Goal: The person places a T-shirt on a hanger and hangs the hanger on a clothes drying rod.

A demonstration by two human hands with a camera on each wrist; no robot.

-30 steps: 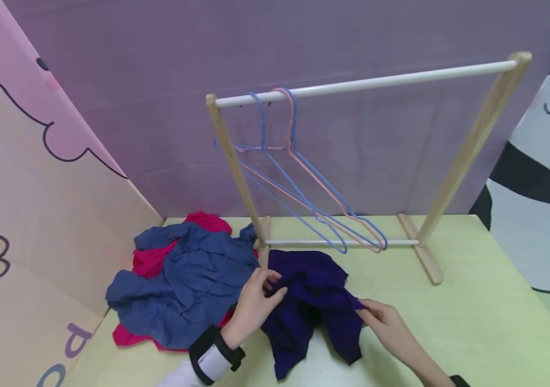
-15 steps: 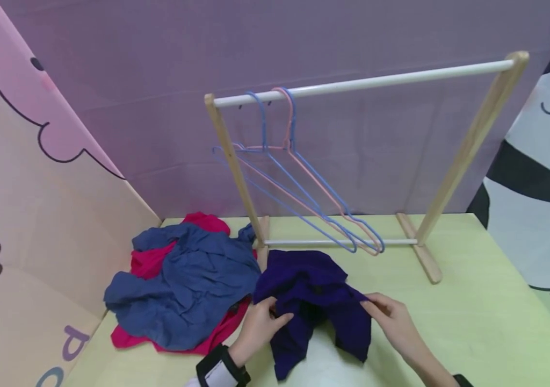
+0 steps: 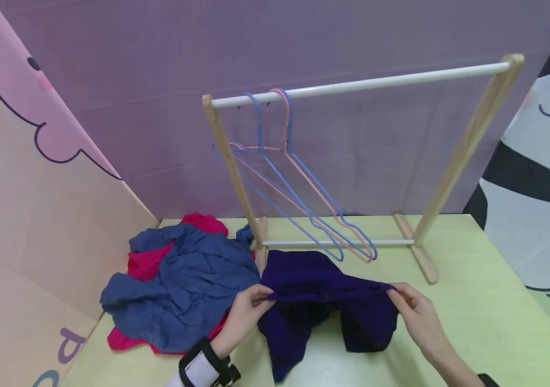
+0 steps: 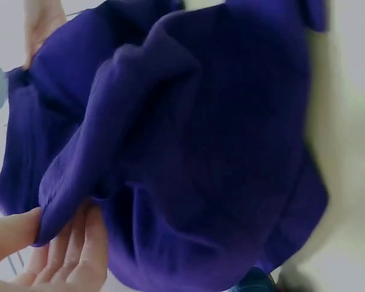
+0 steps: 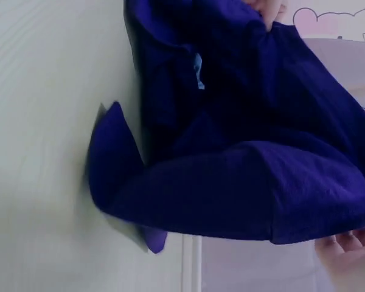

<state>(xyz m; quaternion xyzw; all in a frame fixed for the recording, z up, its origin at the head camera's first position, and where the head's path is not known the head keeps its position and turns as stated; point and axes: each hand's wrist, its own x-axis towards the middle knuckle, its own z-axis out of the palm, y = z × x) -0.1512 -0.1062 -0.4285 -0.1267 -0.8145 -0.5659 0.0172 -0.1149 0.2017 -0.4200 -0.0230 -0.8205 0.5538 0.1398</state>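
Observation:
A dark purple garment (image 3: 318,277) is stretched between both hands in front of the rack, its lower parts hanging toward the table. My left hand (image 3: 245,314) pinches its edge on the left, thumb and fingers on either side of the cloth in the left wrist view. On the opposite side, my right hand (image 3: 419,322) grips a corner of the same edge. From the right wrist, the inside of the garment (image 5: 231,188) shows, with a small pale tag (image 5: 199,72) deep within. Folds hide much of its shape.
Behind the garment stands a wooden rack with a white top rail (image 3: 376,83). Blue and pink hangers (image 3: 287,156) hang at its left end. Left of the garment lies a pile of blue clothing (image 3: 193,285) and red clothing (image 3: 146,263) on the pale table (image 3: 478,279).
My left hand has moved down onto the garment's edge and now pinches it. My right hand has shifted right, pulling the edge wider and straighter. The hangers sway slightly.

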